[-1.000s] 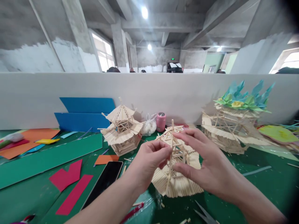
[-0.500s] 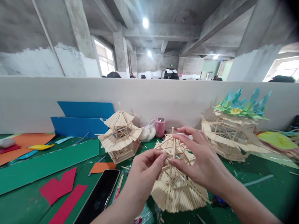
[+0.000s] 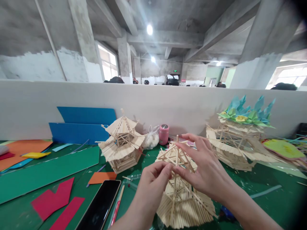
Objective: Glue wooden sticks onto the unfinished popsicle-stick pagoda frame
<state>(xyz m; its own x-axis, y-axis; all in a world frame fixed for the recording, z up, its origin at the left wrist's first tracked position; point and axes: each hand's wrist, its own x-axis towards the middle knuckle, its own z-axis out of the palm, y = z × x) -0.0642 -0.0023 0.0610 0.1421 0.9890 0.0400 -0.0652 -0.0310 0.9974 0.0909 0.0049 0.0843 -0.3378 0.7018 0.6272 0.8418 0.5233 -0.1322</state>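
Note:
A pavilion model made of thin wooden sticks (image 3: 185,209) stands in front of me, its open roof frame rising to an upright wooden stick (image 3: 177,151). My right hand (image 3: 203,163) is at that upright stick, with a fingertip near its upper part and the thumb lower down. On the other side my left hand (image 3: 154,180) pinches thumb and forefinger together against the frame; what lies between those fingertips is hidden. Both hands cover part of the roof frame.
A finished-looking stick pavilion (image 3: 123,143) stands at left, another topped with blue paper petals (image 3: 240,140) at right. A phone (image 3: 102,203), red paper (image 3: 56,198), a green board (image 3: 55,172) and a pink jar (image 3: 164,134) lie or stand around. A white partition (image 3: 81,94) closes the back.
The whole view has shifted slightly, so the table things sit a little lower. Both hands stay at the roof frame, with only small finger movement.

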